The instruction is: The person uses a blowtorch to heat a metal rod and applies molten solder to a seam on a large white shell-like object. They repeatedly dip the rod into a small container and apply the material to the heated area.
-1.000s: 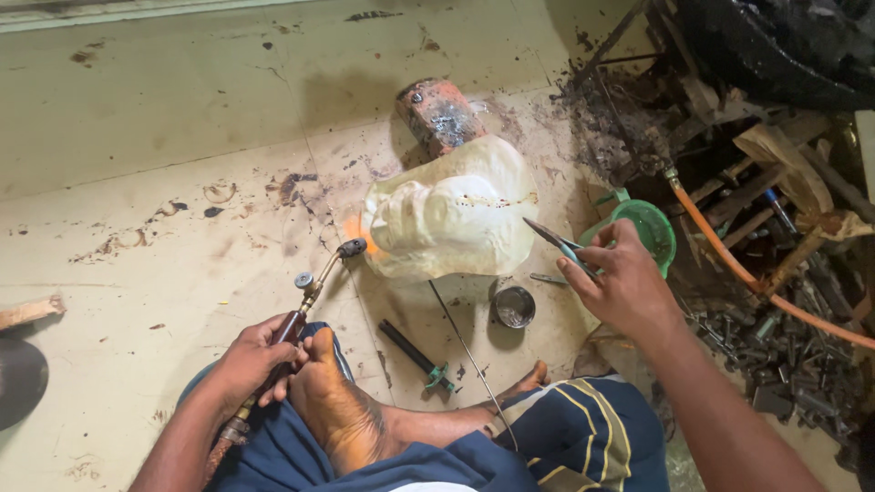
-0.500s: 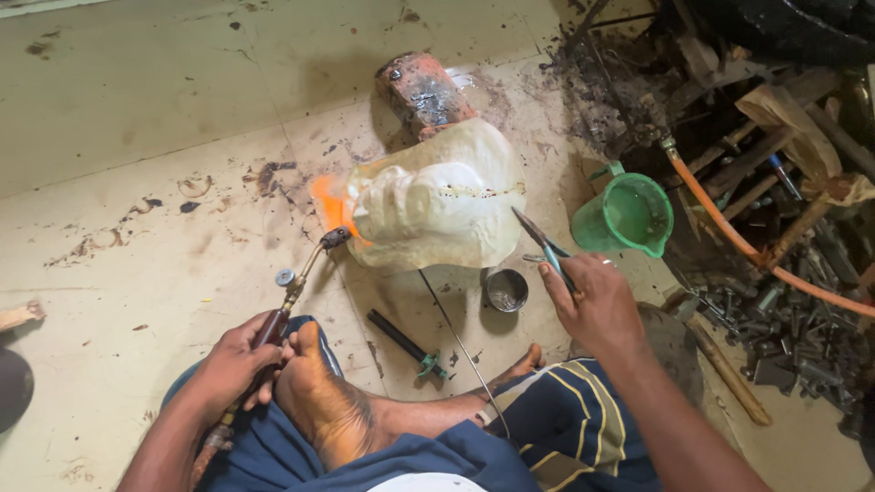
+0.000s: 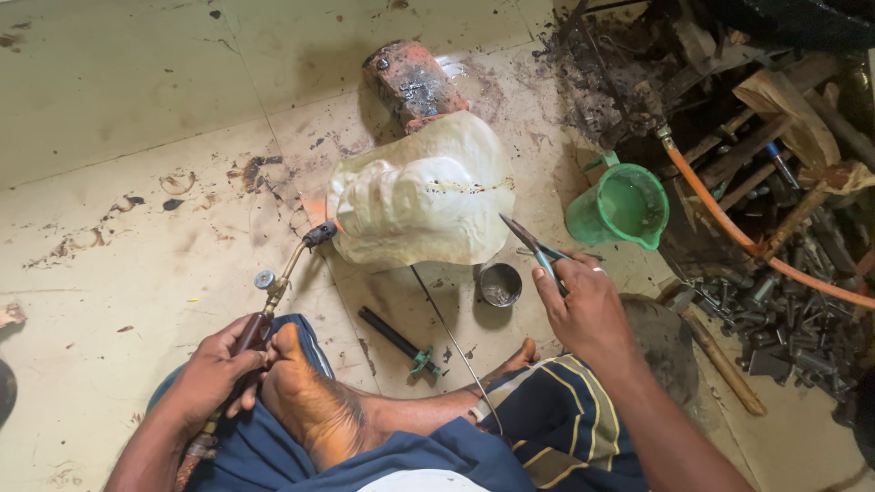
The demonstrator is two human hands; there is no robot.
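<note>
Pale lumpy casting [image 3: 424,202] lay on the floor [image 3: 118,137], long axis roughly left-right, w/ a rusty red cylinder [image 3: 412,84] touching its far side. Left hand [image 3: 217,372] was wrapped round the torch [image 3: 273,290] handle; torch shaft ran up-right, nozzle just at the casting's left end, where an orange glow showed. Right hand [image 3: 588,310] pinched pliers [image 3: 533,246], tips just beside the casting's right end (touching or not, can't tell). Both hands about equally near it. Small metal cup [image 3: 500,284] and thin rod [image 3: 451,337] sat on the casting's near side; green jug [image 3: 624,208] to its right.

torch [image 3: 273,292] handle hidden in left hand [image 3: 214,374]
</note>
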